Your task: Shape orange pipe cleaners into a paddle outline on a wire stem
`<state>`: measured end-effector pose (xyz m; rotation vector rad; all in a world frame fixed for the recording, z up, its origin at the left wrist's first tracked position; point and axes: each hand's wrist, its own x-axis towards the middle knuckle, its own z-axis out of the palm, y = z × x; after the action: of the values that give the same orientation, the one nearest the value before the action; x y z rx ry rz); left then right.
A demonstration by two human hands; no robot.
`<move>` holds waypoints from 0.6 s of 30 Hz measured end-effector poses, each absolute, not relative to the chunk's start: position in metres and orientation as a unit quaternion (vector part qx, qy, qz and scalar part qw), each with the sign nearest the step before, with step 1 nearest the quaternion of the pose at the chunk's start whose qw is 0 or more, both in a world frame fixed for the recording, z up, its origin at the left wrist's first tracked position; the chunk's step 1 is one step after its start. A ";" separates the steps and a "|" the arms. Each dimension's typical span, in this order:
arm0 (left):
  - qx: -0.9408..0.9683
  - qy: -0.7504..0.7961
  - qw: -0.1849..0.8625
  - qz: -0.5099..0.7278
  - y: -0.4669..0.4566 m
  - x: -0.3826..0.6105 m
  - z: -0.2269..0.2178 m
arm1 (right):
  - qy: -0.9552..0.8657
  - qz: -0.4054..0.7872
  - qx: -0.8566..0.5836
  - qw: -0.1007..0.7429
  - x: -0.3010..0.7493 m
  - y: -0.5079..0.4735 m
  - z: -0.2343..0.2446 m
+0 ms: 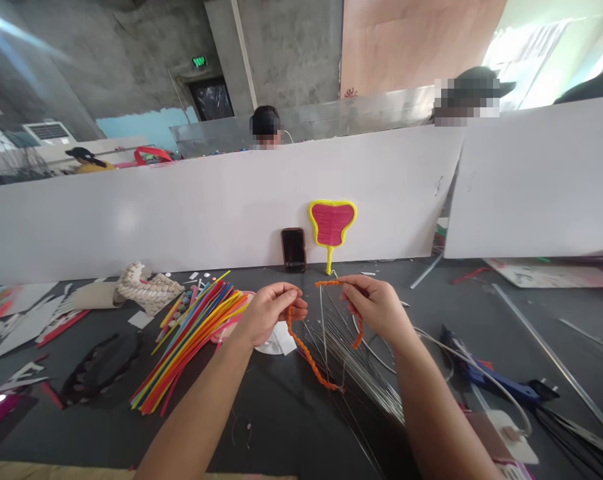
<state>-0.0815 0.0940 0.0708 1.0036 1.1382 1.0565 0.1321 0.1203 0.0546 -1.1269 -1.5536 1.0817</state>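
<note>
My left hand (277, 310) is closed in a pinch on an orange twisted cord (308, 357), which hangs down from the fingers and curves right toward the table. Between thumb and fingertips, my right hand (374, 303) grips another stretch of orange cord (328, 283); one end points left and a tail drops below the hand. Whether both stretches are one piece, I cannot tell. Both hands are raised above a bundle of thin metal wires (364, 373). Behind them a magenta fan-shaped piece with a yellow rim (334, 223) leans upright against the partition.
A phone (294, 250) leans on the white partition (206, 213). Left lie a bundle of coloured strips (196, 350), a black braided loop (101, 367) and a beige braided piece (148, 288). A blue corded tool (496, 377) lies right. People sit beyond the partition.
</note>
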 end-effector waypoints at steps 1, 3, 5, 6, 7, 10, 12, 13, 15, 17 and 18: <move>0.440 0.498 0.594 0.454 0.095 -0.081 0.071 | -0.634 0.431 -0.458 0.451 0.132 0.120 0.055; 0.445 0.506 0.583 0.455 0.096 -0.079 0.070 | -0.643 0.419 -0.458 0.449 0.132 0.120 0.054; 0.441 0.511 0.572 0.466 0.097 -0.077 0.069 | -0.653 0.409 -0.456 0.445 0.132 0.119 0.053; 0.437 0.513 0.564 0.477 0.098 -0.076 0.068 | -0.657 0.406 -0.455 0.444 0.131 0.119 0.053; 0.434 0.515 0.555 0.489 0.098 -0.075 0.068 | -0.660 0.403 -0.455 0.442 0.131 0.118 0.053; 0.425 0.519 0.532 0.517 0.098 -0.073 0.066 | -0.658 0.403 -0.460 0.439 0.129 0.117 0.054; 0.426 0.519 0.528 0.520 0.098 -0.072 0.066 | -0.652 0.405 -0.467 0.438 0.128 0.117 0.055; 0.428 0.518 0.531 0.516 0.097 -0.072 0.067 | -0.648 0.408 -0.470 0.440 0.128 0.117 0.055; 0.438 0.513 0.542 0.502 0.097 -0.072 0.069 | -0.638 0.418 -0.470 0.444 0.129 0.118 0.055; 0.451 0.511 0.544 0.489 0.096 -0.071 0.071 | -0.630 0.429 -0.466 0.450 0.130 0.118 0.055; 0.457 0.516 0.538 0.486 0.097 -0.071 0.072 | -0.628 0.433 -0.463 0.452 0.130 0.119 0.054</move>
<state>-0.0710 0.0966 0.0718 1.0867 1.2269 1.1564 0.1301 0.1188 0.0544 -1.1430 -1.5515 1.0695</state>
